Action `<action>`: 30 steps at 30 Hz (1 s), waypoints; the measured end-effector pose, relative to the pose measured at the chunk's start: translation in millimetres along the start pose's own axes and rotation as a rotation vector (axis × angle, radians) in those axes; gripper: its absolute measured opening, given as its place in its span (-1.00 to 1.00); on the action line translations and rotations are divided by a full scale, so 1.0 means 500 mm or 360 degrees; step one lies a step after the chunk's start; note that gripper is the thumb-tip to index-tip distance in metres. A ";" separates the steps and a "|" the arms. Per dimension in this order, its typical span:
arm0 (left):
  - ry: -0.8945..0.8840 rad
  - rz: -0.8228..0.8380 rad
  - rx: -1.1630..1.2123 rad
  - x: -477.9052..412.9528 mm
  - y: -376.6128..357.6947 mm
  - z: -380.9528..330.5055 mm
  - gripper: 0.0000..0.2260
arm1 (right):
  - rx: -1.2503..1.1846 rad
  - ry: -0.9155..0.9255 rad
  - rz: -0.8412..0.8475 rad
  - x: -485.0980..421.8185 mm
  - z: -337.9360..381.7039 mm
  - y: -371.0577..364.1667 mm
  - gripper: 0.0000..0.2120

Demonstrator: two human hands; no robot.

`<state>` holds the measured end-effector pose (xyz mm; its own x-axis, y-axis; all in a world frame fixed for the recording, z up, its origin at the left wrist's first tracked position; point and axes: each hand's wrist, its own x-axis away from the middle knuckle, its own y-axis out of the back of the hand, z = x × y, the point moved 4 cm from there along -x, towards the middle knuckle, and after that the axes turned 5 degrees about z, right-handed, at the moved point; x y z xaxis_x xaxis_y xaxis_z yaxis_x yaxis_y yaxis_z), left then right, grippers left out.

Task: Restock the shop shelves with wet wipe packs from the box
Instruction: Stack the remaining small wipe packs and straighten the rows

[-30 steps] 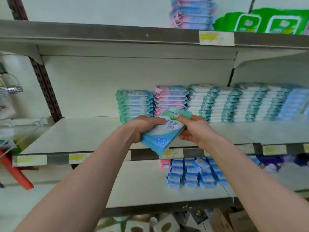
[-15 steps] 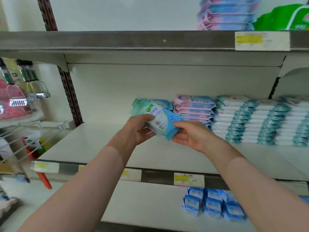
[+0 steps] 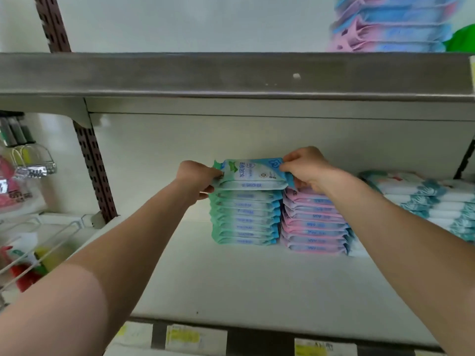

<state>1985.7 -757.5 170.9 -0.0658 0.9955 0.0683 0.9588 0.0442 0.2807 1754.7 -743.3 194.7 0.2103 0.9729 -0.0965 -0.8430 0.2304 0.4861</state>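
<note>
Two hands (image 3: 199, 177) (image 3: 307, 168), one held pack (image 3: 253, 173), two stacks (green (image 3: 244, 219), pink (image 3: 314, 223))

Both hands hold one wet wipe pack (image 3: 250, 174) flat on top of the green stack (image 3: 245, 218) at the back of the shelf (image 3: 257, 286). Left hand (image 3: 196, 177) pinches its left end; right hand (image 3: 305, 167) pinches its right end. A pink stack (image 3: 314, 224) stands just beside the green one, teal-and-white stacks (image 3: 426, 201) further right.
</note>
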 end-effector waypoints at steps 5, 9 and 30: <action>-0.0074 -0.0059 -0.0369 -0.071 0.002 0.004 -0.86 | 0.0478 0.0050 -0.0061 -0.073 -0.015 -0.038 -0.83; -0.0134 -0.0097 -0.0506 -0.115 -0.005 0.011 -0.84 | 0.0932 0.0142 -0.0135 -0.087 -0.016 -0.055 -0.89; -0.1094 0.0335 -0.2205 -0.076 -0.131 -0.001 -0.43 | 0.2080 0.0889 0.0164 -0.028 -0.018 -0.129 -0.68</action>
<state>1925.5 -798.4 150.4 0.5372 0.8366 -0.1075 -0.0846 0.1803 0.9800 1801.8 -771.6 156.8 -0.3017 0.9349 -0.1869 0.2777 0.2737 0.9208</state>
